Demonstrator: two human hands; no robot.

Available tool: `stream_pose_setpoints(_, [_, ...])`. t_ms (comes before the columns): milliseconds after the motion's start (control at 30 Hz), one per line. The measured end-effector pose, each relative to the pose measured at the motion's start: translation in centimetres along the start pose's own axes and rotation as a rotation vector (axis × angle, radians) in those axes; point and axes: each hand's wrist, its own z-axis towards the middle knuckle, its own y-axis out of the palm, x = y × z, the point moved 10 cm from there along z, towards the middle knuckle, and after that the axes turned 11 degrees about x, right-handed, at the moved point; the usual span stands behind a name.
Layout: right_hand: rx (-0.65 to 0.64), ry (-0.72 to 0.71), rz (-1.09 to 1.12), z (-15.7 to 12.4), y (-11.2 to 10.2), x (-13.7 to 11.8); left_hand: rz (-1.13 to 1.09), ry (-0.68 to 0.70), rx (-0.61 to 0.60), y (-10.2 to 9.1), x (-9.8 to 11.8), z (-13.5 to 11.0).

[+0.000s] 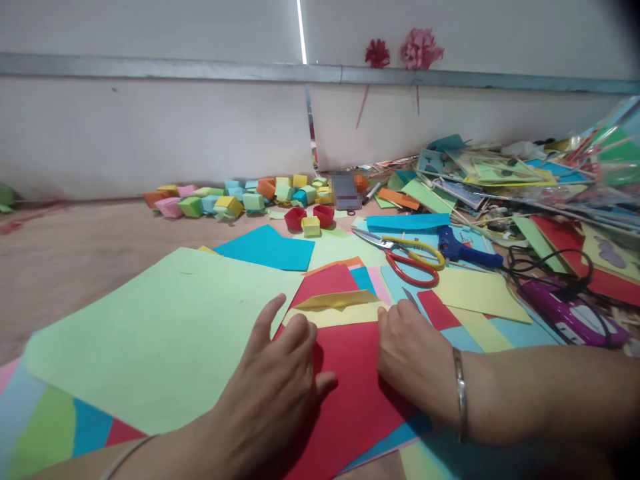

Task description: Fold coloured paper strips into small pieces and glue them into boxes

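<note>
A folded yellow paper strip [333, 316] lies across a red paper sheet [350, 373], its upper flap standing up a little. My left hand [285, 373] is at the strip's left end, thumb and little finger spread away, the middle fingers bent down at the paper. At the right end, my right hand [413, 353] is closed, with its bent fingers on the strip's edge; the fingertips are partly hidden. A thin grey pointed piece [412, 300] shows just behind the right knuckles, and I cannot tell whether it is held.
A large light green sheet [150, 333] spreads to the left. Scissors [410, 257], a blue glue gun [465, 250] and a purple device [565, 310] with a black cord lie right. Small paper boxes [230, 205] line the back, near a pile of craft pieces [490, 173].
</note>
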Motion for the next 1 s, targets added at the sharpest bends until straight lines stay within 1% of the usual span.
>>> stream_pose_setpoints(133, [0.087, 0.011, 0.005, 0.2, -0.5, 0.0, 0.091, 0.039, -0.034, 0.3, -0.1, -0.1])
stream_pose_setpoints(167, [0.078, 0.006, 0.001, 0.2, -0.4, 0.0, 0.097, 0.049, -0.038, 0.4, -0.1, -0.1])
stream_pose_setpoints(300, [-0.033, -0.007, -0.032, -0.1, 0.3, 0.2, 0.098, 0.056, -0.040, 0.5, -0.1, 0.0])
stream_pose_setpoints(367, [-0.042, 0.024, -0.025, -0.2, 0.2, 0.7, 0.096, 0.062, -0.046, 0.6, -0.1, 0.0])
stream_pose_setpoints(400, [-0.023, 0.051, -0.012, -0.3, 0.0, 1.0, 0.097, 0.069, -0.052, 0.6, 0.0, 0.0])
stream_pose_setpoints(433, [0.020, 0.077, 0.006, -0.2, -0.5, 1.3, 0.096, 0.079, -0.055, 0.7, 0.0, 0.0])
stream_pose_setpoints(467, [0.092, 0.094, 0.026, -0.2, -1.3, 1.5, 0.096, 0.085, -0.052, 0.7, 0.0, 0.0])
stream_pose_setpoints(500, [0.192, 0.097, 0.050, -0.1, -2.4, 1.5, 0.096, 0.089, -0.045, 0.6, 0.0, 0.1])
stream_pose_setpoints(567, [0.423, 0.056, 0.108, 0.0, -4.6, 1.4, 0.095, 0.101, -0.027, 0.4, 0.1, 0.2])
stream_pose_setpoints(600, [0.514, 0.033, 0.140, 0.1, -5.4, 1.3, 0.096, 0.104, -0.016, 0.3, 0.2, 0.3])
stream_pose_setpoints(633, [0.563, 0.020, 0.175, 0.4, -5.7, 1.4, 0.101, 0.098, -0.010, 0.1, 0.2, 0.3])
stream_pose_setpoints(667, [0.573, 0.020, 0.208, 0.8, -5.5, 1.7, 0.112, 0.082, -0.008, 0.0, 0.2, 0.3])
stream_pose_setpoints(700, [0.548, 0.036, 0.234, 1.4, -4.9, 2.1, 0.123, 0.061, -0.013, 0.0, 0.1, 0.3])
stream_pose_setpoints(767, [0.464, 0.073, 0.265, 2.6, -3.4, 2.8, 0.134, 0.026, -0.034, 0.1, 0.0, 0.1])
stream_pose_setpoints(833, [0.404, 0.102, 0.287, 3.4, -2.3, 3.4, 0.131, 0.019, -0.057, 0.4, 0.2, -0.1])
stream_pose_setpoints(900, [0.388, 0.132, 0.315, 3.7, -1.9, 4.0, 0.125, 0.033, -0.059, 0.5, 0.4, -0.2])
stream_pose_setpoints(1000, [0.381, 0.150, 0.352, 3.6, -1.9, 4.4, 0.133, 0.040, -0.037, 0.3, 0.2, 0.0])
